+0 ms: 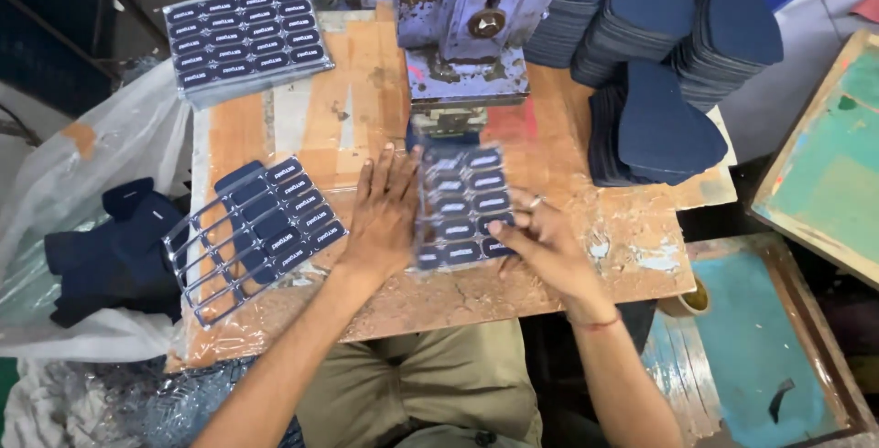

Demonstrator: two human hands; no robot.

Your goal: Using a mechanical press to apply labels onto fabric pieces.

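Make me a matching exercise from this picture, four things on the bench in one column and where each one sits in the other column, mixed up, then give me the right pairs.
Things:
1. sheet of dark labels under both hands
2. stack of label sheets
3. partly emptied label sheet
4. piles of dark blue fabric pieces

Places:
A. far left corner of the table
B. far right, beside the blue press
C. middle, just in front of the press
D. near left, by the plastic bag

The left hand and right hand flank thing 1.

Pairs: 1-C, 2-A, 3-D, 4-B
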